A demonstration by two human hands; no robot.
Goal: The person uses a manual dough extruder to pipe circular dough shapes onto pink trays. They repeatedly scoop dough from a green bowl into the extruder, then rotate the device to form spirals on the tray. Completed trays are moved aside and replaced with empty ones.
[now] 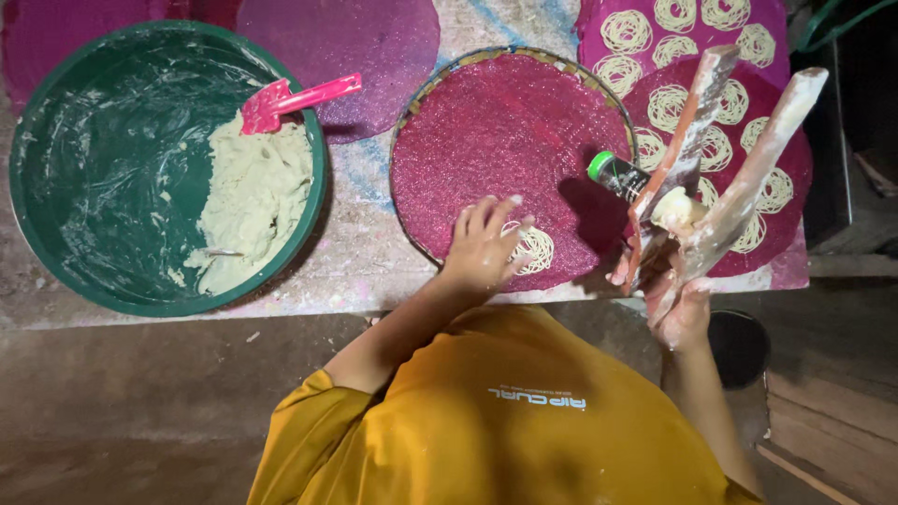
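One green basin (pixel 112 168) sits far to the left of the hands, smeared inside and holding one heap of pale dough (pixel 253 201) with one pink scoop (pixel 295 98) resting on the heap's upper edge. Right of it, beyond the hands, lie round magenta mats: one bare mat (pixel 365 47) past the basin, one woven tray (pixel 505 131) with a pale rim directly under the left hand, and at least two more mats (pixel 776 178) beyond the right hand, which carry roughly a dozen pale noodle spirals (pixel 666 105) in all; the exact count is partly hidden. On the tray lies a single noodle coil (pixel 535 245), a thin pale strand looped into a small flat nest, lying just at the fingertips of the left hand. The left hand (pixel 482 248) reaches forward from an orange sleeve, palm down, fingers spread and loose, tips touching the tray beside the coil, gripping nothing. One dark bottle with a green cap (pixel 613 173) lies between the two hands. The right hand (pixel 678 304) is raised and closed around the lower ends of one wooden press (pixel 725 159), whose two dough-caked arms fork upward and away, with a lump of dough between them.
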